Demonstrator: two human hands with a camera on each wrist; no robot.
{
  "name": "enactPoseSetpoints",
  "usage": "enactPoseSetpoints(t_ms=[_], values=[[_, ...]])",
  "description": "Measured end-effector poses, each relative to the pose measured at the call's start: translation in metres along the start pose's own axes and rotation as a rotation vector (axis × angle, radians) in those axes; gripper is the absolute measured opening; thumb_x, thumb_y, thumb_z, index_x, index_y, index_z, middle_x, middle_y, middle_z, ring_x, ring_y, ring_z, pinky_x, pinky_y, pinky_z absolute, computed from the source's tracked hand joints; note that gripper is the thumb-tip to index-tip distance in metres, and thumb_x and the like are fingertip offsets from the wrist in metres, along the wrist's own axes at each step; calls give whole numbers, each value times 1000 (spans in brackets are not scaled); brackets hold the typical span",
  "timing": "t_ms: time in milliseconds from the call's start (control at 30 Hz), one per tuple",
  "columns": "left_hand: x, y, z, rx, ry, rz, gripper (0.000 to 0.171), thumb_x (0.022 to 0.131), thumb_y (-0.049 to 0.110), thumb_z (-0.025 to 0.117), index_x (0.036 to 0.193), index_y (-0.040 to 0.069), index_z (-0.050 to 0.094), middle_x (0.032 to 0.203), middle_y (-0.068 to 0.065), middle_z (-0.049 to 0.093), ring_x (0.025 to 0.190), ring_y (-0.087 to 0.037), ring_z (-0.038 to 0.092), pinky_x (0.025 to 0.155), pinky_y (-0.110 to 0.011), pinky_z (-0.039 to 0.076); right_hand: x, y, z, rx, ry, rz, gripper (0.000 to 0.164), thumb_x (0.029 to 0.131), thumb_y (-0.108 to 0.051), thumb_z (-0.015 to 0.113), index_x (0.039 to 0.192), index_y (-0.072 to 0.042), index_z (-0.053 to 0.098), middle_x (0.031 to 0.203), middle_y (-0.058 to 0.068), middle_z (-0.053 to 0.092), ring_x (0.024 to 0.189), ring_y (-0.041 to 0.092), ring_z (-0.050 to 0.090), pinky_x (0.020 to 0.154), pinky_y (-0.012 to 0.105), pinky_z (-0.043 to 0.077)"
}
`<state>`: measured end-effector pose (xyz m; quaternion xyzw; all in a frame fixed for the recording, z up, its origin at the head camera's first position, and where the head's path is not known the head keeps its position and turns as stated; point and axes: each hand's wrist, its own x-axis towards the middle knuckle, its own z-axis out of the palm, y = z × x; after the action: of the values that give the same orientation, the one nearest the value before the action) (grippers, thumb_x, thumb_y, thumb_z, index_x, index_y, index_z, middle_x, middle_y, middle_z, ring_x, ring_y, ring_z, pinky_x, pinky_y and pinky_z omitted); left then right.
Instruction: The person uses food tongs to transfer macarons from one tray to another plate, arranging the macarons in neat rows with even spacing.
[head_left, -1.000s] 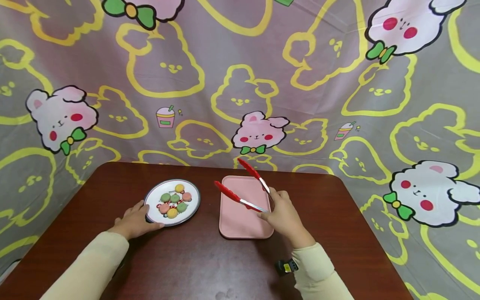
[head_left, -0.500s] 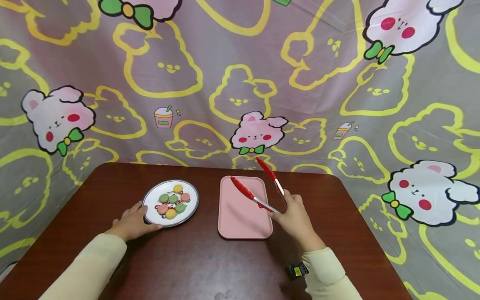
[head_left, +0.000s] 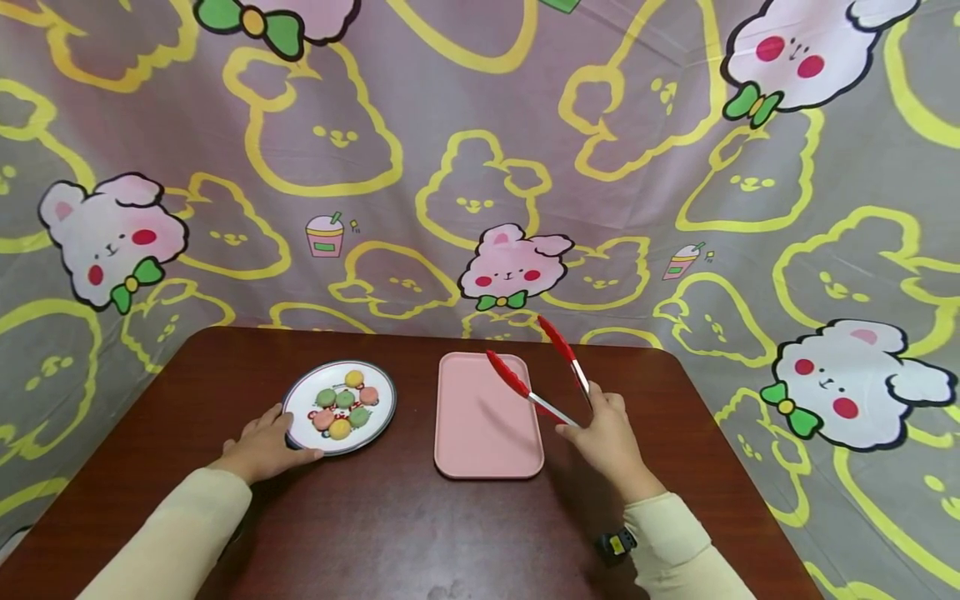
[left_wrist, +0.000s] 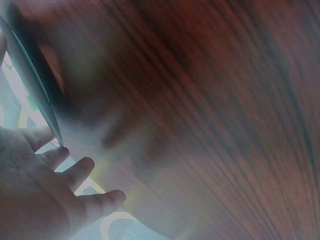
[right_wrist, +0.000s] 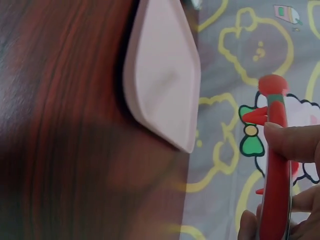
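My left hand (head_left: 262, 446) rests at the near-left rim of a white plate (head_left: 307, 393) with a dark edge. In the left wrist view its fingers (left_wrist: 80, 172) reach out fairly straight beside the plate's edge. Several yellow, pink and green macarons (head_left: 345, 399) lie on that plate. My right hand (head_left: 609, 437) grips a pair of red-tipped metal tongs (head_left: 512, 377), their arms spread with nothing between them. One tip overlaps the upper right of a pink tray (head_left: 483, 450) in the head view. The right wrist view shows the thumb on the red part of the tongs (right_wrist: 275, 192).
Plate and tray stand apart on a dark brown wooden table (head_left: 375, 525). A patterned cloth (head_left: 420, 117) hangs right behind the table's back edge and along its sides. A small black device (head_left: 618, 544) is strapped at my right wrist.
My right hand has moved to the right with the spread tongs, from over the tray towards its right side. The left hand stays at the plate, and the macarons lie as before.
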<state>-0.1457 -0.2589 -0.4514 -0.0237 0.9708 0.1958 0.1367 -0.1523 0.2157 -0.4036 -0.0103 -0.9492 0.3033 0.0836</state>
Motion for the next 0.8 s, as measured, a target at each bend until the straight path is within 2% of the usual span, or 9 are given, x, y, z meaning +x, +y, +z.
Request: enactPoseSetpoints(t_ms=[200, 433, 633, 800], values=[[-1, 0, -1, 4, 1, -2, 111, 76, 68, 65, 141, -15, 31, 146, -40, 17, 127, -61, 20, 93, -79, 22, 3, 11, 1, 32, 22, 7, 82, 76, -20, 80, 141, 6, 38, 121, 32, 41, 109, 46, 49, 93, 58, 43], [0, 0, 1, 0, 5, 1, 112, 75, 69, 64, 141, -14, 30, 147, -39, 16, 128, -61, 19, 94, -79, 21, 7, 25, -3, 66, 12, 77, 79, 80, -20, 77, 141, 6, 35, 123, 32, 40, 110, 47, 46, 92, 60, 43], [0, -1, 2, -1, 6, -1, 114, 74, 71, 64, 142, -14, 30, 147, -39, 17, 128, -61, 19, 94, -79, 21, 10, 37, -5, 33, 31, 114, 84, 80, -20, 76, 142, 12, 30, 123, 36, 39, 112, 51, 46, 95, 60, 41], [0, 0, 1, 2, 4, -3, 113, 75, 70, 64, 141, -14, 31, 146, -39, 17, 128, -61, 19, 94, -79, 20, 11, 47, -4, 15, 51, 135, 83, 80, -21, 76, 141, 12, 30, 121, 37, 39, 112, 52, 44, 95, 61, 39]])
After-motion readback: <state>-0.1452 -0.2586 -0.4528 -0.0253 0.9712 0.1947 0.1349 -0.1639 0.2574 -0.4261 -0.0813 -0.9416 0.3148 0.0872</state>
